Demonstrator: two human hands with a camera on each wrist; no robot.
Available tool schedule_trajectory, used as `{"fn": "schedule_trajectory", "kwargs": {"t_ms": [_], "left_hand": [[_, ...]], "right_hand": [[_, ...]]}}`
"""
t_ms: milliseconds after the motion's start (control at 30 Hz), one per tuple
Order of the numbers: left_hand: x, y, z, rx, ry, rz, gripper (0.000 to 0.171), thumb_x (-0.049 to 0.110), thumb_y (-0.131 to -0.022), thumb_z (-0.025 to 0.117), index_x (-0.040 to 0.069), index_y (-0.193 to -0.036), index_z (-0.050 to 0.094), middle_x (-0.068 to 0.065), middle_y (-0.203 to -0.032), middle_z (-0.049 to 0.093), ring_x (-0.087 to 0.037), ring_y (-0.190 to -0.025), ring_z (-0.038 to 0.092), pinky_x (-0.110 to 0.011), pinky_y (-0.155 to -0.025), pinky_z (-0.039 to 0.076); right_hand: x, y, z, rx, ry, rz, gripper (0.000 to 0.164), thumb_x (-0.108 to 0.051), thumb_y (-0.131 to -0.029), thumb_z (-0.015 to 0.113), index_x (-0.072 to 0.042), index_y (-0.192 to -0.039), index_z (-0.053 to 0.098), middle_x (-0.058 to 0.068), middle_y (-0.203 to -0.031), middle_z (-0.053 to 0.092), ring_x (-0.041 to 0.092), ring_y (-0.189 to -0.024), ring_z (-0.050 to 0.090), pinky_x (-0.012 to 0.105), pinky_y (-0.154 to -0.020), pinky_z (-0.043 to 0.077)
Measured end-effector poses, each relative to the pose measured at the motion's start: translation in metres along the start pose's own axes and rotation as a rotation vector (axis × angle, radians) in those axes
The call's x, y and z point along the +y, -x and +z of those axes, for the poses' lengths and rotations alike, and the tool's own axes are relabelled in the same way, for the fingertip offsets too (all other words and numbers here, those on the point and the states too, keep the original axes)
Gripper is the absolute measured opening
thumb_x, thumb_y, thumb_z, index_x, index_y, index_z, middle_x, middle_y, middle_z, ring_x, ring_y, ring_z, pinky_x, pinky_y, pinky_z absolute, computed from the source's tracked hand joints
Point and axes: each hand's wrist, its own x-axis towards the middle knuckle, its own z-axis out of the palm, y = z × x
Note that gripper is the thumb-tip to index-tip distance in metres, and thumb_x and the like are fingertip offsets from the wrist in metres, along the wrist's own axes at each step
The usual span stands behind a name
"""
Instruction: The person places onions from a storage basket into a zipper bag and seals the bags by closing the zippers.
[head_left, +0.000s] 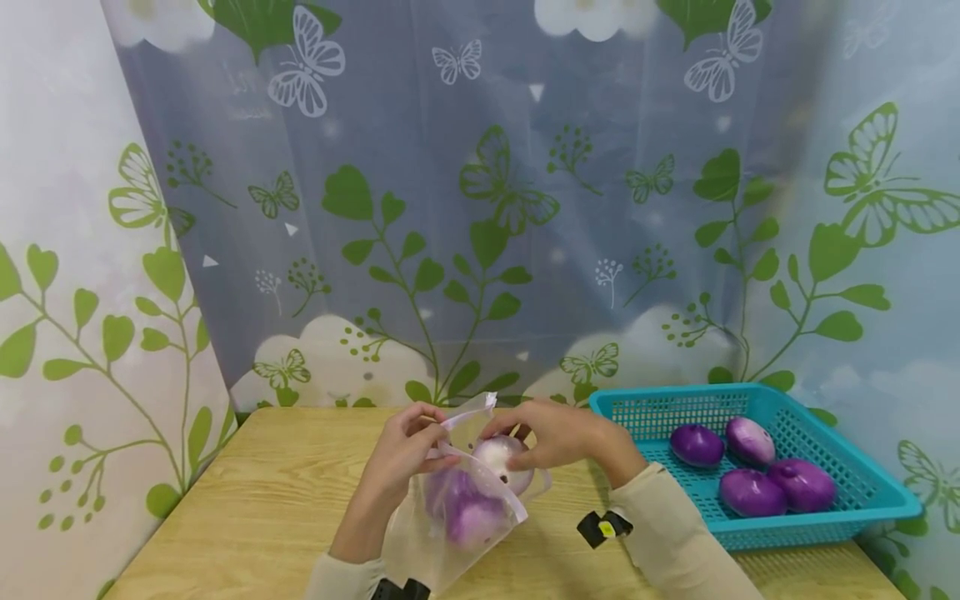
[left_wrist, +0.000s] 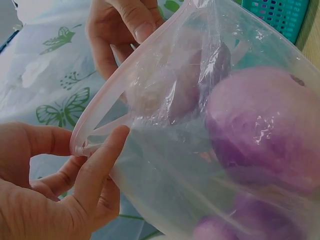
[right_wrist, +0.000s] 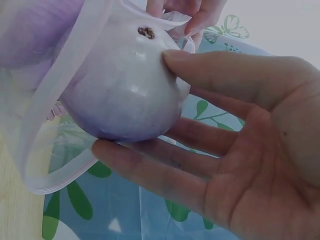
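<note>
My left hand [head_left: 405, 447] pinches the zip edge of a clear plastic bag [left_wrist: 165, 165] at one corner of its mouth. In my right hand [head_left: 562, 435] is a pale purple onion [right_wrist: 125, 90], gripped between thumb and fingers, with a brown root scar facing up. That onion sits in the open mouth of the bag, the pinkish zip strip [right_wrist: 55, 95] running past its side. Deeper inside, more purple onions [left_wrist: 265, 130] show through the plastic, darker at one side. The bag stands tilted over the wooden table [head_left: 300, 475].
To the right, a turquoise plastic basket [head_left: 870, 500] with meshed walls holds several purple onions [head_left: 753, 493]. A patterned curtain [head_left: 405, 250] with green leaves and butterflies hangs behind the table. Black straps with camera mounts [head_left: 603, 527] are at my wrists.
</note>
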Motion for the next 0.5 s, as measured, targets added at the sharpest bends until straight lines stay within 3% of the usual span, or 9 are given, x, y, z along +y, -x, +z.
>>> {"fn": "schedule_trajectory", "kwargs": {"t_ms": [500], "left_hand": [[0.002,-0.002,0.000,0.044,0.030,0.008,0.012,-0.001,-0.096,0.057,-0.002,-0.107,0.060,-0.004,-0.086,0.054,-0.018,-0.080,0.059,-0.032,-0.075,0.069]], "right_hand": [[0.000,-0.007,0.012,0.127,0.082,-0.066,0.029,-0.014,-0.087,0.082,-0.012,-0.115,0.075,0.001,-0.109,0.077,0.012,-0.094,0.073,0.016,-0.084,0.060]]}}
